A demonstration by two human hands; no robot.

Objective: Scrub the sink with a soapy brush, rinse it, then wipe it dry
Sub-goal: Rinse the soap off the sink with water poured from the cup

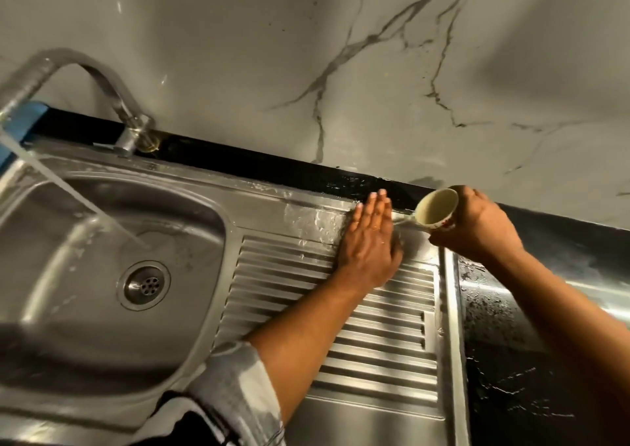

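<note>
Both busy: my right hand (477, 227) tips a cup (437, 211) just beside my flat, spread left hand (368, 241); poured water could overshoot the sink (385, 350) onto the surface (504, 360).

Head view; close, looking down over sink (112, 302), perhaps tilted.
</note>
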